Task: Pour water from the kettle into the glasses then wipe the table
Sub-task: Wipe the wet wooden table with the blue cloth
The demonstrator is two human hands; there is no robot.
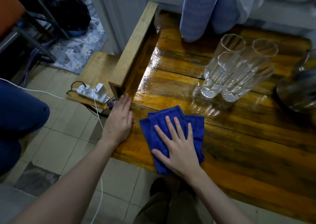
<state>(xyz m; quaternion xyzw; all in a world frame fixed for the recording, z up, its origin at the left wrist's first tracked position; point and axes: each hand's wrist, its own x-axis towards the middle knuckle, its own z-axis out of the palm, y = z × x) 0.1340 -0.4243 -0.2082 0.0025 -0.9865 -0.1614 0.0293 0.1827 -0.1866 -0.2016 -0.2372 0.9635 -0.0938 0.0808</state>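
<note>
The right hand (179,148) lies flat on a folded blue cloth (171,135), fingers spread wide and pressing down, gripping nothing. The cloth sits near the front edge of the wet, glossy wooden table (239,147). The left hand (119,119) rests palm-down at the table's left edge, fingers straight and together, holding nothing, just beside a raised wooden side board (135,47). 3 tall clear glasses (229,70) stand clustered further back on the right. The metal kettle (297,90) is blurred at the far right edge. 2 stacks of blue bowls (198,13) stand behind the glasses. A white power strip (92,92) sits on a low shelf left of the table.
</note>
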